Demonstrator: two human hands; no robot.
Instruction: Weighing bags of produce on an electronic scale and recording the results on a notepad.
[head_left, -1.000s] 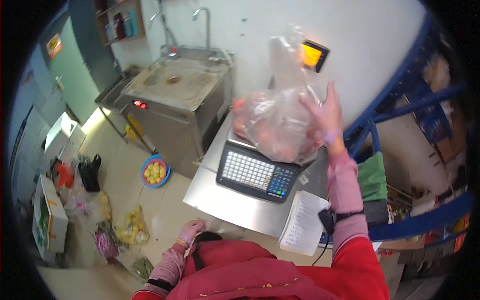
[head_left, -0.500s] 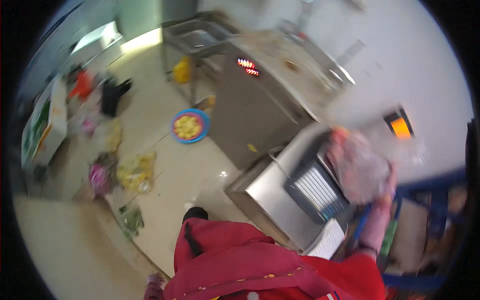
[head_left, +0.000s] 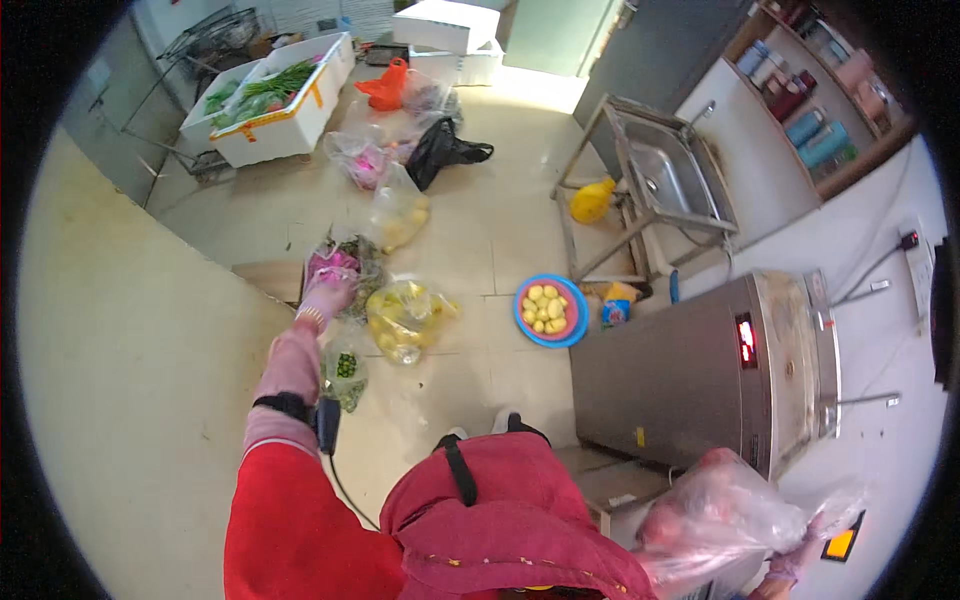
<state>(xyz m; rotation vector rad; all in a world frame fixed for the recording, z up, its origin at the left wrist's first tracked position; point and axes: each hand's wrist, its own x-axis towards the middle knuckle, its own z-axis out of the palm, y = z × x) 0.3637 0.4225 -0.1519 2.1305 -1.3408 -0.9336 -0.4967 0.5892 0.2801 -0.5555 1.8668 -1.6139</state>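
Note:
Low at the right, my right hand (head_left: pixel 797 552) grips the gathered top of a clear plastic bag (head_left: pixel 715 515) holding reddish, rounded contents that I cannot name. The bag hangs near the wall and covers much of the counter beneath it. My left arm stretches forward, and my left hand (head_left: pixel 328 297) is over a bag with bright pink on it (head_left: pixel 333 264) and dark greenery beside it. Whether that hand touches the bag is not plain, and its fingers blend into the pink. Close by are a clear bag of yellow produce (head_left: pixel 408 320) and a small bag of green fruit (head_left: pixel 345 372).
A blue basin (head_left: pixel 524 325) with peeled potatoes stands on the floor beside a steel cabinet (head_left: pixel 660 375). Farther off are a sink on a metal frame (head_left: pixel 665 170), a black bag (head_left: pixel 440 153) and white foam boxes (head_left: pixel 270 140) with greens. A pale panel (head_left: pixel 120 350) borders the left.
My view has swung left. My left hand has risen from the lower edge and reached out over the floor bags. The right hand still holds its plastic bag, now lower in view.

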